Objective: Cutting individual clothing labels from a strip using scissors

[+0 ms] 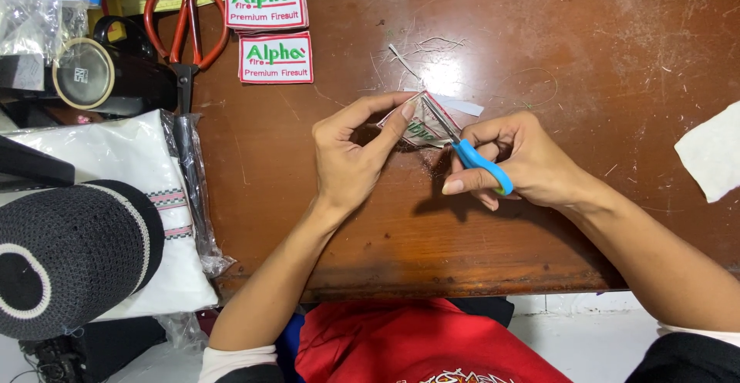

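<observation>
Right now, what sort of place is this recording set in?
Probably a small tailoring or embroidery workbench. The right hand trims an embroidered patch with blue scissors, two finished patches lie on the wooden table, and thread scraps are scattered about.

Worn glossy wood tabletop, embroidered cloth patch, blue plastic-handled scissors w/ shiny metal blades, matt knit cap

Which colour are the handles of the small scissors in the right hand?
Blue handles, seen clearly in the head view.
</observation>
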